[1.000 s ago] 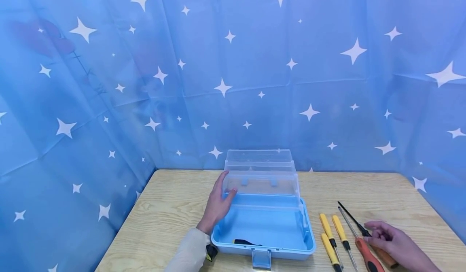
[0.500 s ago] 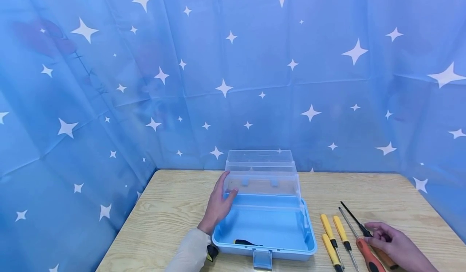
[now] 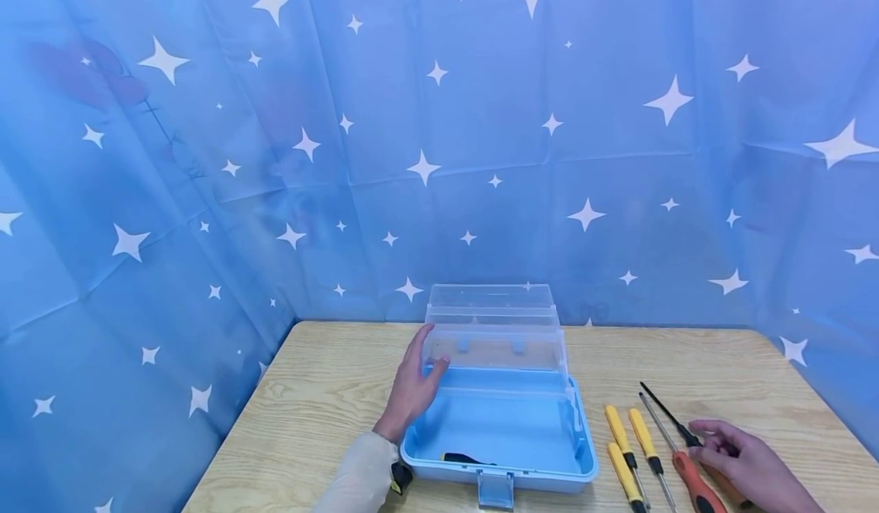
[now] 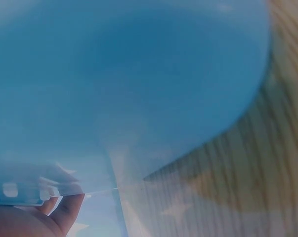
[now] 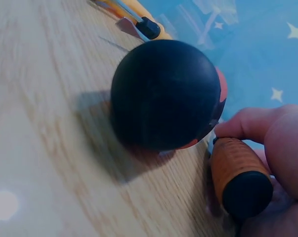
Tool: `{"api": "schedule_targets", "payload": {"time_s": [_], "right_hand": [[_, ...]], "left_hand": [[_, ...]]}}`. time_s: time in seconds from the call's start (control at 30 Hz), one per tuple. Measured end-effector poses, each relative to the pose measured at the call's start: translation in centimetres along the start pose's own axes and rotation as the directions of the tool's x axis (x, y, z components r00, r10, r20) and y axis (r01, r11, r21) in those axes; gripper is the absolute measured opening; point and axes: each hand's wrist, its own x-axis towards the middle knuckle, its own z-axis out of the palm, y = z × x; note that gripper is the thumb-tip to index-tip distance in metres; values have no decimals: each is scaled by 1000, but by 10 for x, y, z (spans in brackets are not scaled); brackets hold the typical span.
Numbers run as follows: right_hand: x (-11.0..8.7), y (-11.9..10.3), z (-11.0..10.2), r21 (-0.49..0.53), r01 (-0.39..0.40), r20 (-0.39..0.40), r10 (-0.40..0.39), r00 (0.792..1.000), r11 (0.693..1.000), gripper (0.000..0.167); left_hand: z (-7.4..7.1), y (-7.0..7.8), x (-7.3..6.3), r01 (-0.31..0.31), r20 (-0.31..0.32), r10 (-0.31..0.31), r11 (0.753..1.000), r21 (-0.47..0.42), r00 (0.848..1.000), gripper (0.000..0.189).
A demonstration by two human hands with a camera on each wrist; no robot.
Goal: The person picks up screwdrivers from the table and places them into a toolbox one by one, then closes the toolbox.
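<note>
Barely shifted, the brown screwdriver handle (image 5: 237, 160) lies in the right hand (image 3: 755, 463).

Smooth pale wood-grain desk (image 3: 330, 391); smooth light-blue rectangular plastic toolbox (image 3: 549, 479), glossy clear plastic lid (image 3: 494, 341). Toward the desk's right edge, a matt brown wood-like screwdriver handle (image 5: 236, 160) and a metal-shafted red-and-black screwdriver (image 3: 697, 482). Behind the back edge, creased blue star-printed cloth (image 3: 494, 124).

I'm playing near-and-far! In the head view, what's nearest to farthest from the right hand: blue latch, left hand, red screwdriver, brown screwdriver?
1. Brown screwdriver, at the right hand.
2. Red screwdriver, just left of the brown.
3. Blue latch, on the box's front.
4. Left hand, at the box's left side.
</note>
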Motion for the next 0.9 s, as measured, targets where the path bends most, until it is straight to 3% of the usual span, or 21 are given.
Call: {"api": "schedule_targets", "payload": {"time_s": [0.5,0.9], "right_hand": [[2,-9,-4,26,-86,-22,87,996,996,60],[4,-5,-11,24,-131,-13,132,991,991,75]], "left_hand": [[0,1,-1,-25,-10,25,1000,3,1000,60],[0,1,-1,-18,-7,18,1000,-5,1000,60]]}}
